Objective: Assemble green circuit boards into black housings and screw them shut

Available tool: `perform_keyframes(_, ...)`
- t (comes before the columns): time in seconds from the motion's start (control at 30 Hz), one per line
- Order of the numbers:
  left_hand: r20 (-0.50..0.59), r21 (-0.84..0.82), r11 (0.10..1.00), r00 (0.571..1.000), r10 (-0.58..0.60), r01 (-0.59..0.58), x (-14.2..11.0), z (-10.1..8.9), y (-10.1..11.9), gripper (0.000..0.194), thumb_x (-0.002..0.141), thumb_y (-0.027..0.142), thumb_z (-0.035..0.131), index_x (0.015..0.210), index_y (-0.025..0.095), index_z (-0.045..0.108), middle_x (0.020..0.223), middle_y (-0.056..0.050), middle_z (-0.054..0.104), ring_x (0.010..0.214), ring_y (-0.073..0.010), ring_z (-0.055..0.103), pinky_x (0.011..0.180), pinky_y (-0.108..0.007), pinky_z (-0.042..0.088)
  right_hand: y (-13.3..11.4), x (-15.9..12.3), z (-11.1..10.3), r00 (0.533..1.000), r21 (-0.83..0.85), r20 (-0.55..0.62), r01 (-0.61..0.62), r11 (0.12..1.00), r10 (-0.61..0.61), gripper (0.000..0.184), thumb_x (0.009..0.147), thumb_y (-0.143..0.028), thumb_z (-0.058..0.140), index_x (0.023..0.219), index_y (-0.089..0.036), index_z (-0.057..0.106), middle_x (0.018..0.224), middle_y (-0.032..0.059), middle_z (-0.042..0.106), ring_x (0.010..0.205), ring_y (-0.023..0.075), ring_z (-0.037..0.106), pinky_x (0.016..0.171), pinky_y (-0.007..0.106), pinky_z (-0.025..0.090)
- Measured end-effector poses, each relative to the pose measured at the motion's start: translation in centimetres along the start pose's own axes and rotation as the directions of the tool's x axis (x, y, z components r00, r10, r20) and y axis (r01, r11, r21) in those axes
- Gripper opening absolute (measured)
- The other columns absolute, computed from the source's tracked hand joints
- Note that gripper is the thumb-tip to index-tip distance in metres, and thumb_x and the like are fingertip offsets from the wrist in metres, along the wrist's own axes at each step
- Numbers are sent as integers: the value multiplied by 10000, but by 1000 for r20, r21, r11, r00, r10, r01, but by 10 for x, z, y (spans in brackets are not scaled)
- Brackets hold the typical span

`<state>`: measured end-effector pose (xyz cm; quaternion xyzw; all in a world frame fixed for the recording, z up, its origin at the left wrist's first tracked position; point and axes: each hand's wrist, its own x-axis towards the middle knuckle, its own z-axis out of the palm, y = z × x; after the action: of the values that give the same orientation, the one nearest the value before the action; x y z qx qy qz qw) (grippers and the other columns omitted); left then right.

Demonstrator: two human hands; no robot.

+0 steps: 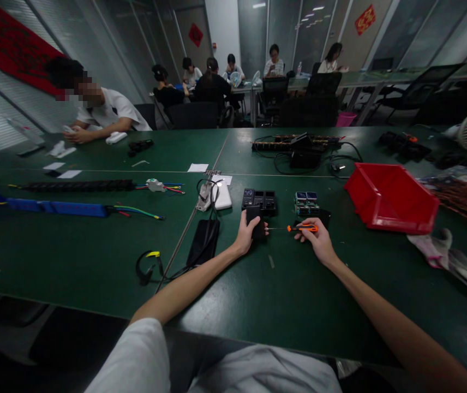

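Observation:
My left hand (248, 233) is closed around a small black rectangular case (253, 218), holding it up off the green table. In my right hand (316, 240) is a screwdriver (304, 228) with an orange and black handle. Its thin shaft points left and the tip is at the case's right side; whether it touches a screw is too small to tell. Just beyond my left hand lie black modules (259, 197) in a row. Small green circuit boards with displays (306, 203) sit behind my right hand, and a flat black piece (324, 218) lies beside it.
A red plastic bin (393, 199) stands at right, near a glove (433, 248). Left of my hands lie a black phone-like slab (203, 240), a white power bank (222, 195) and looped cable. Power strips (57, 206) with bare leads lie further left. A person (106, 109) sits across the table.

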<state>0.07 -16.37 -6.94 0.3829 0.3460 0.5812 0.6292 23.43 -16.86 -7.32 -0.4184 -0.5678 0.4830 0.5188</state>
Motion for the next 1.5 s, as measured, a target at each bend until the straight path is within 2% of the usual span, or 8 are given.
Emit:
perform_keyframes(0.07,8,-11,1000,1000,4,-4,1,-1,0,483,801,421,598,1165,229,344,806,-11,610,715,-155,639,644,-339,554,0,0,0,1000,-1,7,5,1000,-5,288,815,-379,624,1000,-202,491,926,44,637,667,156,661,556,272,485)
perform_keyframes(0.2,16,-43,999,1000,-1,1,3,-2,-1,415,844,455,523,1149,238,343,788,-5,603,703,-158,640,616,-329,551,-4,-2,1,1000,-28,8,-10,1000,10,280,838,-388,600,1012,-203,483,789,14,644,622,155,653,566,276,489)
perform_keyframes(0.47,17,-28,999,1000,-24,25,3,-2,-2,445,822,476,546,1147,232,364,831,-15,613,658,-140,625,631,-341,554,-5,-1,2,998,-48,-1,-56,997,57,228,883,-417,536,913,-195,498,582,-22,611,472,130,588,482,246,455)
perform_keyframes(0.57,17,-25,999,1000,-22,22,4,-2,-3,453,818,479,552,1148,228,369,829,-13,610,659,-138,623,642,-344,553,-4,-1,1,999,-46,-12,-43,998,42,236,867,-415,558,918,-191,503,623,-11,622,513,133,605,497,243,460)
perform_keyframes(0.7,15,-7,1000,1000,-17,17,4,-2,-5,459,818,483,550,1153,227,368,834,-18,616,668,-143,627,645,-347,552,-8,-2,1,1000,-30,-26,-12,999,11,324,799,-397,646,1005,-192,503,891,45,645,677,159,655,546,257,487)
perform_keyframes(0.77,18,-6,1000,1000,-11,11,4,-2,-5,452,822,481,546,1149,224,370,833,-21,619,667,-143,627,646,-346,551,-11,-2,1,1000,-32,-16,-19,999,19,341,793,-390,653,1026,-192,502,946,56,629,690,161,656,556,266,493)
perform_keyframes(1.2,47,-44,999,999,-7,9,3,-1,-3,436,818,465,563,1122,218,371,836,-27,639,692,-155,641,697,-360,535,-9,-2,2,998,-74,-43,-47,996,44,256,837,-427,602,871,-187,520,618,1,636,508,143,611,506,264,484)
perform_keyframes(1.5,45,-51,999,999,18,-15,3,-1,-2,372,849,444,522,1106,230,359,823,-17,629,670,-146,634,666,-346,533,-11,-2,3,998,-107,-33,-56,993,53,242,851,-415,588,871,-181,527,590,-8,627,491,137,599,501,257,474)
